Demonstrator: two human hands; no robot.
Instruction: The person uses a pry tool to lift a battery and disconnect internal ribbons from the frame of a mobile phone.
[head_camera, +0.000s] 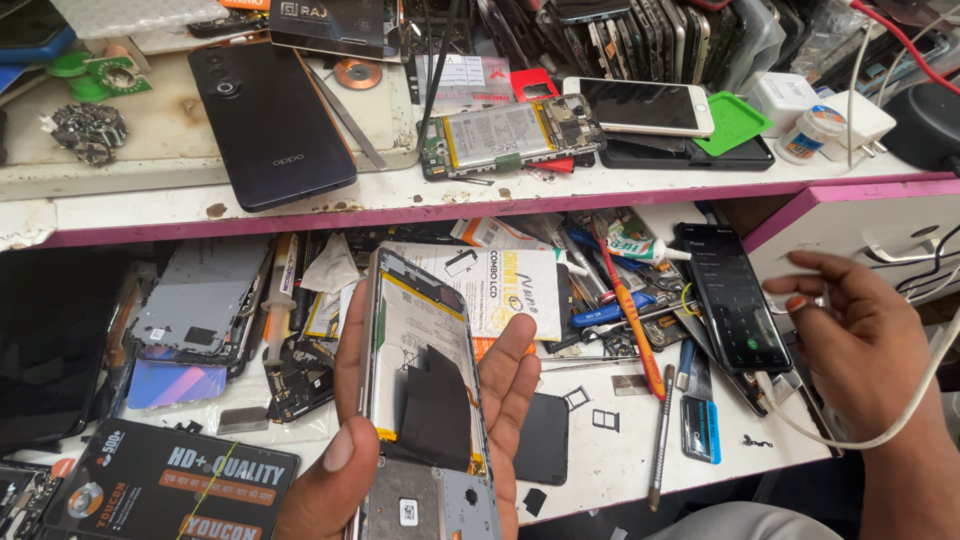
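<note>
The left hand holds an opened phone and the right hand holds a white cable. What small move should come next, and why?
Probably bring the right hand with the white cable toward the opened phone in the left hand. The two are apart, and the cable's plug end is not visible, so this is uncertain.

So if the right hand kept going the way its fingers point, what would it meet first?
The right hand points left with a white cable in it; first in line looks to be the lit black phone propped beside it, though depth is uncertain.
</note>
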